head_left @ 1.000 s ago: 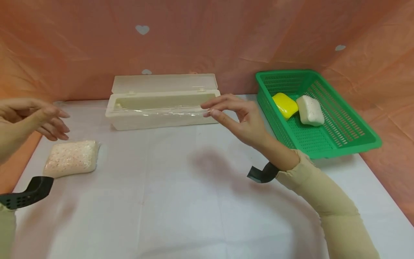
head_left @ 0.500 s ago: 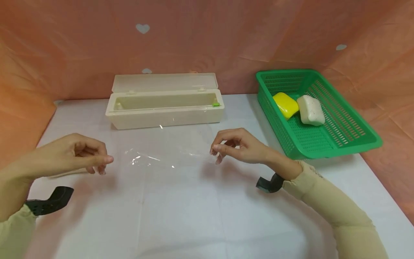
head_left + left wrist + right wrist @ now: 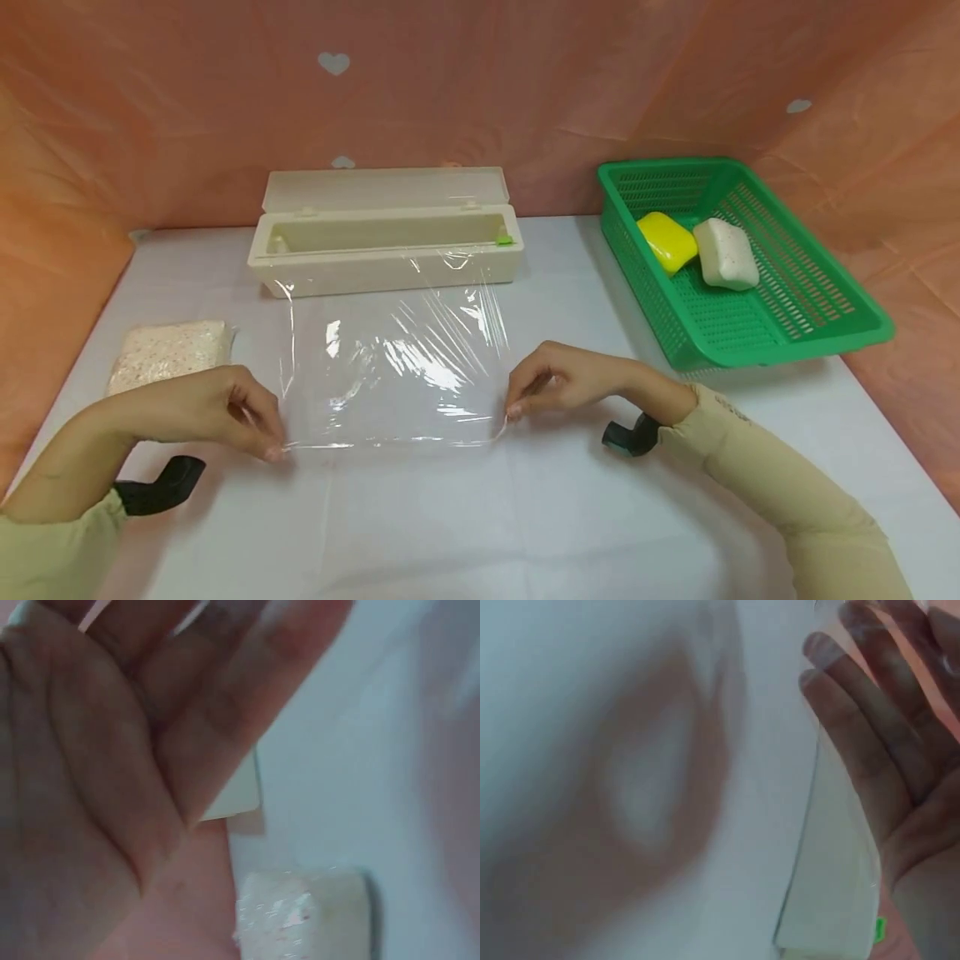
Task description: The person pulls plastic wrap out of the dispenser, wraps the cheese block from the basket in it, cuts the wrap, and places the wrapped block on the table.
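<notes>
Spread the clear film flat with an even pull

Pinches one near corner of the clear film [image 3: 360,367] in the left hand [image 3: 213,407], thumb against finger, and the other near corner in the right hand [image 3: 555,377] likewise; closed at the tips, with the remaining fingers looser in the wrist views. Stretched between both hands and the open box [image 3: 390,213], over the white table [image 3: 420,525]; hard to tell whether touching it.

To do this well, judging by the slanting creases on the right half: draw both corners back at one pace, and ease the right corner outward and nearer the body, level with the left. Pinch lightly at the very edge, to avoid tearing. Pull low and gently, so as not to drag the box.

Counted by kind: two hands; one sheet of film; one box, with one lid [image 3: 386,192] raised at the back and one green tab [image 3: 504,240] at the right end; one wrapped block [image 3: 168,350], partly hidden by the left hand; one green basket [image 3: 787,354] with two bars inside, one yellow bar [image 3: 667,242] beside one white bar [image 3: 726,254].
</notes>
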`<action>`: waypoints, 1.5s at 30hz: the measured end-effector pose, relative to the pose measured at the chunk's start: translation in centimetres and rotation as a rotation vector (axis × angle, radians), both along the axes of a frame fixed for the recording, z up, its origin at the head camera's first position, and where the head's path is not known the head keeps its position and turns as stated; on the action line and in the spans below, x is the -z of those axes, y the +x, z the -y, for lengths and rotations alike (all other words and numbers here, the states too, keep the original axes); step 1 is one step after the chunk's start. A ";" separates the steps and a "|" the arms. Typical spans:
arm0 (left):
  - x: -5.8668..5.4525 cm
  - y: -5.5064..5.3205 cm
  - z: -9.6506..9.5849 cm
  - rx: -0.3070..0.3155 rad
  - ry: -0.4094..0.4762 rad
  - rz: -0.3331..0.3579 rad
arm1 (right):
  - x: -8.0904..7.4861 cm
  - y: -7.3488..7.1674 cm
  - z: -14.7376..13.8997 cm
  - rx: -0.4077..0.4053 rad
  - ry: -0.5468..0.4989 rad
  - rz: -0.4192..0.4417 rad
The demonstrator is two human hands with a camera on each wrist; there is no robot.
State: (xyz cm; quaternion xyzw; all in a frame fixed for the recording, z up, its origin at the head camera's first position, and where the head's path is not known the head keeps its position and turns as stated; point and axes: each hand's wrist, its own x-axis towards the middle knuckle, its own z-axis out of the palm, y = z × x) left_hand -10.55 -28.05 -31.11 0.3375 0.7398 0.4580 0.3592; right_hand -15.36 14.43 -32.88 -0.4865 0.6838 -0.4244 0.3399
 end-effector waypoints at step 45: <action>1.6 -0.5 -1.6 -0.772 -0.523 -0.150 | 0.1 -0.8 -1.7 0.210 0.003 -0.180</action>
